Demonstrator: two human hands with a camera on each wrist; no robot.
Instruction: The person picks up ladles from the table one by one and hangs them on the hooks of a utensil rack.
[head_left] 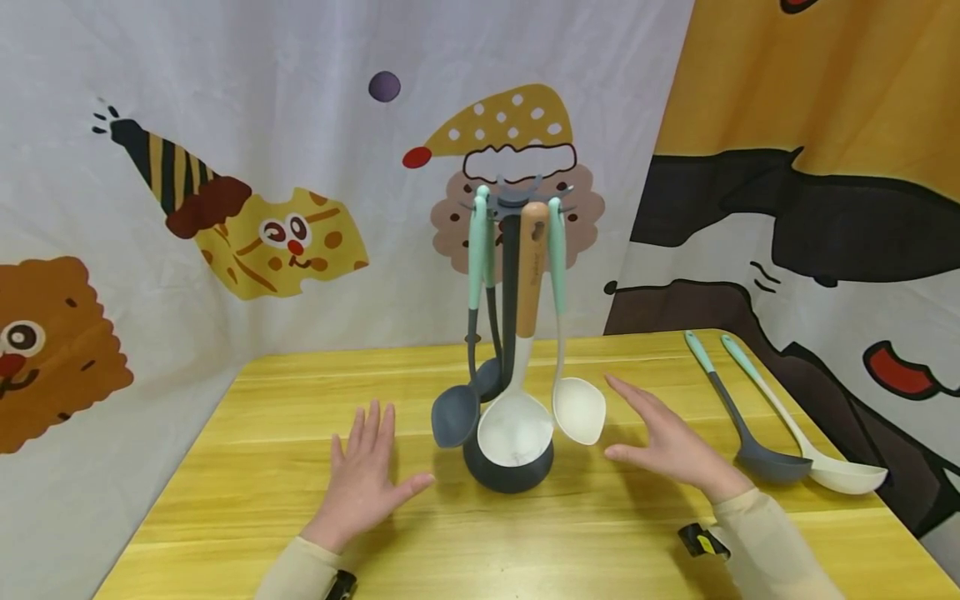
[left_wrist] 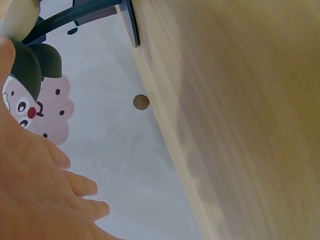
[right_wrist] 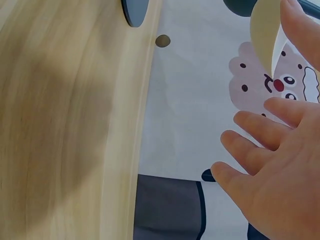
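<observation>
A dark utensil stand [head_left: 508,477] rises from a round base in the middle of the table. From its top hang a wooden-handled white ladle [head_left: 516,425] in front, a dark grey spoon [head_left: 454,417] at left and a white spoon [head_left: 579,410] at right, both mint-handled. Behind them hangs another dark grey utensil [head_left: 490,377]. My left hand [head_left: 363,483] hovers left of the stand, fingers spread and holding nothing. On the other side, my right hand [head_left: 667,437] has its fingers extended, close to the white spoon. Both wrist views show the hands with straight, unoccupied fingers.
At the table's right side lie a dark grey ladle [head_left: 772,463] and a white ladle [head_left: 847,475], handles pointing away. The wooden table [head_left: 300,400] ends at a cartoon-printed curtain [head_left: 315,100] behind the stand.
</observation>
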